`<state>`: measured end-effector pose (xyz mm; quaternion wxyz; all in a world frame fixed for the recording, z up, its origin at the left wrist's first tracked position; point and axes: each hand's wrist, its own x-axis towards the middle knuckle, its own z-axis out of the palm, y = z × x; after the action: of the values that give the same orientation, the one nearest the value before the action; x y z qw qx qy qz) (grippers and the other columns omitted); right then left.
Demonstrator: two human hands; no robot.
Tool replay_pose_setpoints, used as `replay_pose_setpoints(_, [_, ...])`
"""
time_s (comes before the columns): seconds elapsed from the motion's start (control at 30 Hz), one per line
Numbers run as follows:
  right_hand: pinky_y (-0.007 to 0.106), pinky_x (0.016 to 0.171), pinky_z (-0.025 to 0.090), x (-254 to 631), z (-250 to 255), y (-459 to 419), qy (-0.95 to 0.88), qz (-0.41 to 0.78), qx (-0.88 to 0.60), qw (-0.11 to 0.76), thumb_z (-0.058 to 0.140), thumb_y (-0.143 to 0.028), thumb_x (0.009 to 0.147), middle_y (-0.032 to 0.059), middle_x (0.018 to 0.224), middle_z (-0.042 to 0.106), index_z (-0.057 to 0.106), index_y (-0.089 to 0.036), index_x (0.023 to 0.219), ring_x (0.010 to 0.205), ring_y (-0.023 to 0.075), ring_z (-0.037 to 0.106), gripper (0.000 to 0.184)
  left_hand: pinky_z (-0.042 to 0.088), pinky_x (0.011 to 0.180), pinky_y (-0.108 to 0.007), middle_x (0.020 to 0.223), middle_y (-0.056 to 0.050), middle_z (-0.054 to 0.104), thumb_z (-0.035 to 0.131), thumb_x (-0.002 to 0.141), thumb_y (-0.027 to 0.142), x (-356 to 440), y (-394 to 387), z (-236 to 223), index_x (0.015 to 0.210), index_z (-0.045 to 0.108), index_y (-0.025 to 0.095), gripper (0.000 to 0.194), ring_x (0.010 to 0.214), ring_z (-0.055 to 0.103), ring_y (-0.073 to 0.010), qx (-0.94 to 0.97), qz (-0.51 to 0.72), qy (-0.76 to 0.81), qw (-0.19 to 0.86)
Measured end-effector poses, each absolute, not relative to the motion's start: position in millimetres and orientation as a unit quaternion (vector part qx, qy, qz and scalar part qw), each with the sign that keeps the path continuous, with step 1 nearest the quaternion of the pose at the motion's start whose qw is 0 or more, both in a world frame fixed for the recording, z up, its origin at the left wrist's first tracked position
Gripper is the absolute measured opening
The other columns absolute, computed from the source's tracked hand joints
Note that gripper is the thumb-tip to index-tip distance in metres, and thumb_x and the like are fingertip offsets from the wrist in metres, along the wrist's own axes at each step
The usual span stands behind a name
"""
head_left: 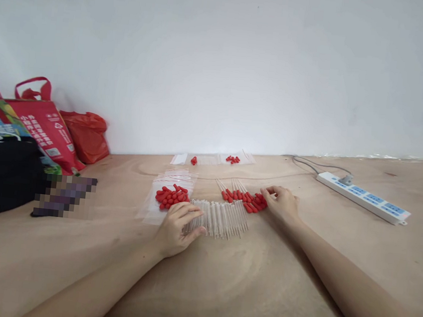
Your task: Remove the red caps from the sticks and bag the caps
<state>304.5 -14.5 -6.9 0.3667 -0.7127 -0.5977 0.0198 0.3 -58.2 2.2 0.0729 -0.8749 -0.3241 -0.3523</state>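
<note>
Clear glass dropper tubes (223,219) lie side by side in a row on the wooden table. My left hand (181,228) rests at the row's left end, thumb and fingers apart around the nearest tubes. Beyond the row, droppers with red rubber bulbs (245,197) lie with their thin tubes pointing away. My right hand (282,202) is at their right end, fingers loosely bent and slightly apart, tips beside the bulbs. I see nothing held in it, though its palm side is hidden. Loose red bulbs (169,197) are heaped on clear zip bags (149,207), left of the tubes.
Near the wall are more bags with tubes (209,160) and a few red bulbs (233,159). A white power strip (362,197) with a plugged-in cable lies at right. Red bags (85,135) and a black bag (3,174) stand at left, near a blurred object (66,197).
</note>
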Motion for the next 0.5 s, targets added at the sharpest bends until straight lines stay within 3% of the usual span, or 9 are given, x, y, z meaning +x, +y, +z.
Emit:
replay_pose_setpoints(0.27, [0.037,0.077,0.027,304,0,-13,-0.586,0.016,-0.72,0.371,0.041,-0.043,0.077,0.0027,0.082,0.065,0.064,-0.023,0.076,0.079,0.02,0.053,0.031,0.041,0.079,-0.036,0.087,-0.005,0.06,0.049,0.081,0.025,-6,-57,4,0.091,0.061,0.018,0.017,0.089,0.052,-0.0186,-0.855,-0.374,-0.353,0.066])
replay_pose_setpoints(0.5, [0.045,0.081,0.026,278,18,7,-0.671,0.0,-0.714,0.199,0.049,-0.039,0.072,0.0075,0.095,0.061,0.067,-0.024,0.077,0.097,0.0266,0.046,0.024,0.039,0.08,-0.037,0.086,-0.005,0.06,0.047,0.083,0.025,-7,-53,4,0.089,0.062,0.019,0.017,0.088,0.052,-0.0187,-0.845,-0.376,-0.372,0.078])
